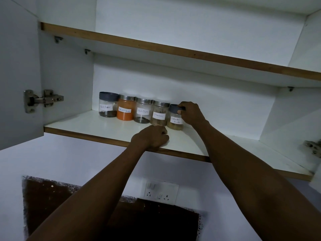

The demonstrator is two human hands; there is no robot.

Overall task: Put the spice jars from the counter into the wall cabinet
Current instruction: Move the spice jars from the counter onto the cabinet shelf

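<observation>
Left hand [150,137] clenched, empty, rested on lower shelf [107,126] at its front edge. Behind it, five spice jars [142,110] stood in a row on that shelf; right hand [191,113] gripped the lid of the rightmost, coriander jar [175,121].

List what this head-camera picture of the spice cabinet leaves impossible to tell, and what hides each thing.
- Counter: outside the head view, so any jars left there are unseen.
- Coriander powder jar: its right side is covered by the right hand.
- Left hand: curled at the lower shelf edge, its palm hidden.
- Upper shelf: seen from below, top hidden.
- Right hinge: blurred, cut by the frame.
</observation>
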